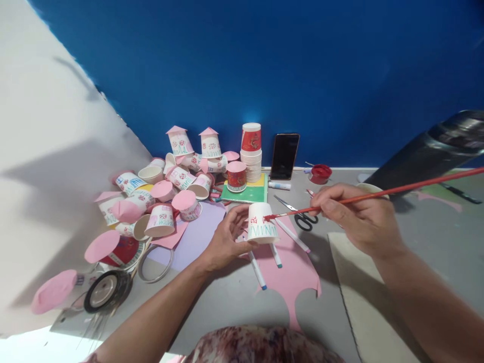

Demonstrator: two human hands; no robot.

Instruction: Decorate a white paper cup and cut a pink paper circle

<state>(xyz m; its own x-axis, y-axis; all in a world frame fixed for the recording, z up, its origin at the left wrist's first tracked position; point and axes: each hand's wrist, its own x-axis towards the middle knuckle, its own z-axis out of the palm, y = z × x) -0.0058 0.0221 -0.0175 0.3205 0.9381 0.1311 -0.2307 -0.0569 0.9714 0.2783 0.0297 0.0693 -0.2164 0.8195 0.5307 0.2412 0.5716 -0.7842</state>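
Observation:
My left hand [231, 236] is closed around the left side of a white paper cup [262, 229], which is upside down. Red dabs mark its side, and a teal zigzag runs along its lower rim. In my right hand [351, 214] is a long red paintbrush [408, 189], pinched near its bristle end. Its red-tipped bristles touch the cup's side. Beneath the cup lies pink paper [287, 267] with rounded cut-outs. A blue-tipped marker [257, 269], a green-tipped marker [277, 256] and a pink-tipped marker [293, 235] rest on it.
Decorated cups [161, 220] with pink paper tops crowd the left side. A cup stack [251, 161] rises behind, near a phone [285, 156]. Scissors [304, 219], a red paint pot [320, 174] and a dark bottle [419, 151] are toward the right. A tape roll [93, 292] sits front left.

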